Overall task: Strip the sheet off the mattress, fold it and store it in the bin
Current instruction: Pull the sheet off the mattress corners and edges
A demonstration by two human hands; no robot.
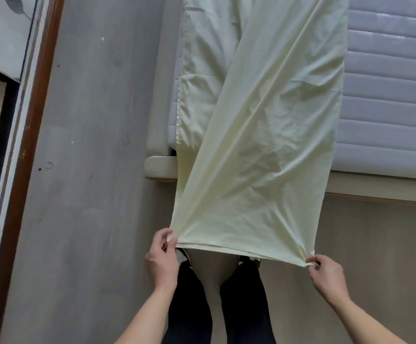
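A pale yellow sheet (259, 145) hangs stretched from the bed toward me, folded lengthwise into a long band. My left hand (162, 259) pinches its near left corner. My right hand (326, 271) pinches the near right corner. The near edge is pulled taut between both hands, above my legs. The far part of the sheet lies on the white quilted mattress (390, 83), whose right side is bare. No bin is in view.
The cream padded bed frame (159, 167) ends just ahead of me. A grey floor strip (90, 170) runs along the left of the bed. A brown-edged door frame (28, 135) stands at far left. My dark trouser legs (246, 306) are below the sheet.
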